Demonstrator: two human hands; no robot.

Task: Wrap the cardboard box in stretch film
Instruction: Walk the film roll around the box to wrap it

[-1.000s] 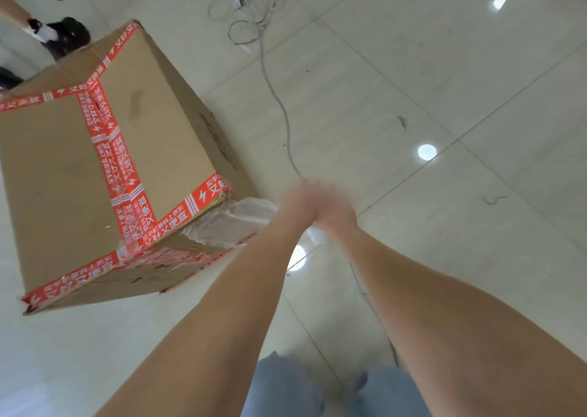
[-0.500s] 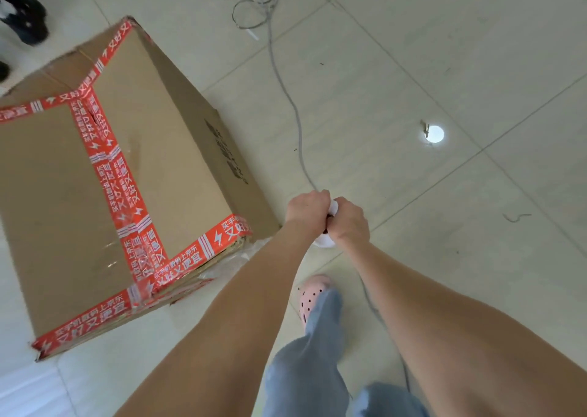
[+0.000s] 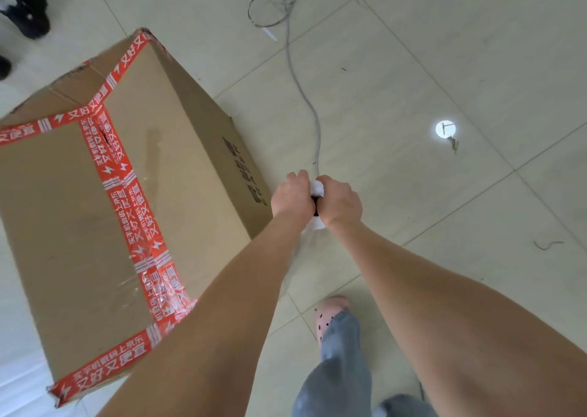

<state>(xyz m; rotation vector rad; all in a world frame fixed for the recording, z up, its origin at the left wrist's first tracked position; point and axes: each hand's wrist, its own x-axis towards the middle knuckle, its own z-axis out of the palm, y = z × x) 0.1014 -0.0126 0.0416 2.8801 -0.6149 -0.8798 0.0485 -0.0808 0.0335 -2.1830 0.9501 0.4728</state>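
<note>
1. At the far left, near the top, we see a black shoe [image 3: 28, 10] on the tiled floor [image 3: 476, 51], well apart from everything else.
2. The box [image 3: 63, 210] stands on the floor and fills the left side. Its top is closed, with printing on the side that faces the hands.
3. Red tape [image 3: 127, 178] with white print runs along the box's top edges and across the middle of the top.
4. Glossy, wrinkled film lies over the near right corner of the box top. A translucent stretch of film [image 3: 303, 245] also shows just below the hands and passes behind the left forearm, so we cannot see where it meets the box.
5. The left hand [image 3: 292, 196] is just beside the box's right side, its fingers [image 3: 298, 179] clenched round the roll [image 3: 317, 188].
6. Only a white end and a dark core of the roll show between the two hands.
7. A grey cable [image 3: 305, 93] lies on the floor from the top of the view down to the hands.
8. The right hand [image 3: 341, 202] touches the left, and its fingers [image 3: 332, 184] grasp the same roll.
9. Between the forearms we find a pink shoe [image 3: 330, 313] and a grey trouser leg [image 3: 340, 369].
10. To the right, a bright round reflection [image 3: 445, 129] sits on the floor.
</note>
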